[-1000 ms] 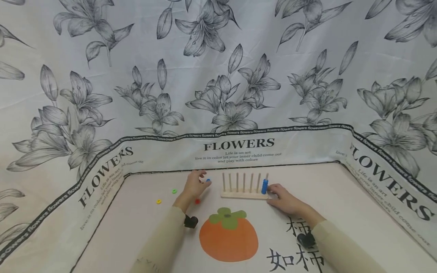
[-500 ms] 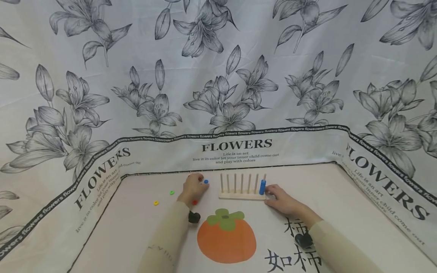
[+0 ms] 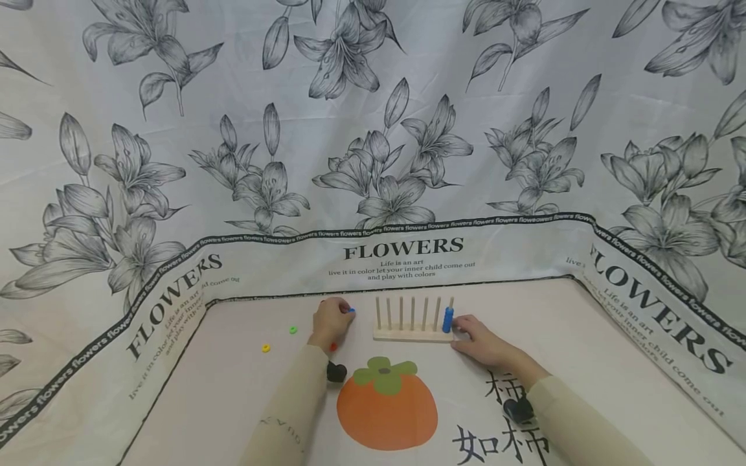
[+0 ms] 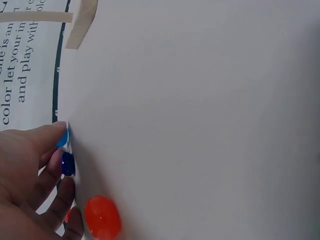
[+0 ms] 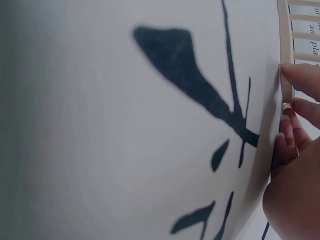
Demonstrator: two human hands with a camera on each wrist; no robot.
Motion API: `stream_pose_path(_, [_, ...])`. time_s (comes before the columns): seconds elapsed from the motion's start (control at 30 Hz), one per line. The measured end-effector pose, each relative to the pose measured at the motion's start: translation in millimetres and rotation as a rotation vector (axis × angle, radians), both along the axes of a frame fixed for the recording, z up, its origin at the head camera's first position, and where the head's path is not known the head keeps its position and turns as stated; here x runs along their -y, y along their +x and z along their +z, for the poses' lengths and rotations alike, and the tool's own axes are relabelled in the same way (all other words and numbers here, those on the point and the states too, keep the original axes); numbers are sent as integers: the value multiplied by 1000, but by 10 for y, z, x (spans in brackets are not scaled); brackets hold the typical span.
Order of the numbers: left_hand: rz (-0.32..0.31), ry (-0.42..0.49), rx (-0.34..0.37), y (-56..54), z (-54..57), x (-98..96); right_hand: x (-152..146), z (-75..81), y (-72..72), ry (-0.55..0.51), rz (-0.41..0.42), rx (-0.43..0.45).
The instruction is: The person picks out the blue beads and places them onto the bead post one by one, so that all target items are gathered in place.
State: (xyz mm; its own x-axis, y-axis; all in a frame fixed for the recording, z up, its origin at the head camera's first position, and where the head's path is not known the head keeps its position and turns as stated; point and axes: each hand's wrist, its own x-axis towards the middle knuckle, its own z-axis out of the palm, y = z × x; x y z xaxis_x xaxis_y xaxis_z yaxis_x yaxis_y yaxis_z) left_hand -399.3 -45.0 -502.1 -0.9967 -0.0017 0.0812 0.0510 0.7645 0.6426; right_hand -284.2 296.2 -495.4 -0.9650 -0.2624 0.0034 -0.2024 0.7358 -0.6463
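My left hand (image 3: 332,323) is at the far side of the table, pinching a light blue bead (image 4: 63,139) between thumb and index finger. A dark blue bead (image 4: 67,164) lies by its other fingers, and a red bead (image 4: 102,217) sits close to the little finger. To the right stands a wooden peg rack (image 3: 402,336) with a row of upright pegs. Blue beads (image 3: 447,320) are stacked on its rightmost peg; the other pegs are bare. My right hand (image 3: 480,341) holds the right end of the rack's base, thumb in front and fingers round the end.
Left of my left hand lie a green bead (image 3: 293,330) and a yellow bead (image 3: 266,348). A printed persimmon (image 3: 387,408) and black characters mark the tablecloth in front. A flowered curtain (image 3: 402,259) hangs along the back and sides.
My left thumb and fingers have come together on the light blue bead, which lay in the open before. The right hand keeps its place at the rack. The head view has shifted slightly.
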Motion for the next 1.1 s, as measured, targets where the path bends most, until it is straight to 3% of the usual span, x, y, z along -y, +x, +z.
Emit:
stream_pose_path(0.23, [-1,56,-5,32,47,40,-26,-59,-8,-5,-11,10])
stream_pose_path(0.5, [-102,184,-29,88,174,127,-35,-98,-37,-28,-28,26])
stream_pose_path(0.8, [-166,161,-128,173,310,210,-29,-32,-27,-13,-8,9])
stream_pose_path(1.1, [-212,207,-174,319,395,221,-54,-126,-68,-29,-19,7])
